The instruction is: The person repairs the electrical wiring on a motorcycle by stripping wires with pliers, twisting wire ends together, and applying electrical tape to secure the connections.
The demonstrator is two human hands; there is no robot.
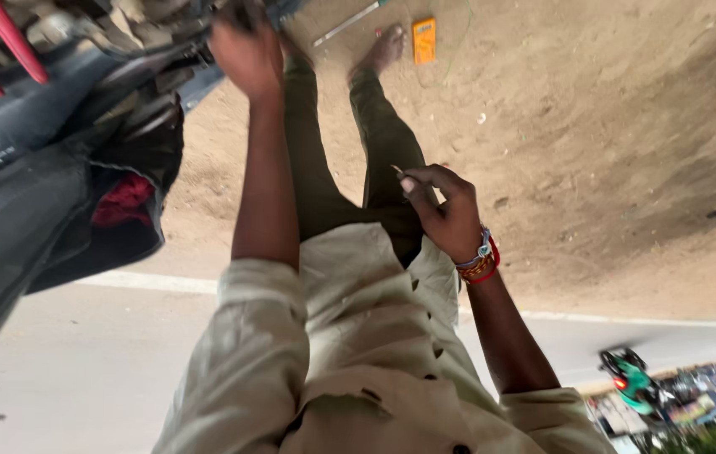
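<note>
My left hand (247, 55) reaches up and away from me into the dark parts of a motorcycle (55, 160) at the upper left. Its fingers are hidden among those parts, so its grip cannot be made out. My right hand (446, 210) hovers in front of my legs, thumb and fingers pinched on a small thin pale piece (397, 171) that sticks out at the fingertips. Red and beaded bracelets (480, 262) circle that wrist. My beige shirt (358, 353) and dark green trousers (383, 143) fill the middle of the view.
A yellow handheld meter (424, 40) and a thin metal rod (345, 23) lie on the sandy ground near my bare foot (381, 50). Red frame tubes (7, 38) and a red cloth (123, 202) show on the motorcycle. A paved road with a white line (148, 282) and a green scooter (631, 380) lie behind.
</note>
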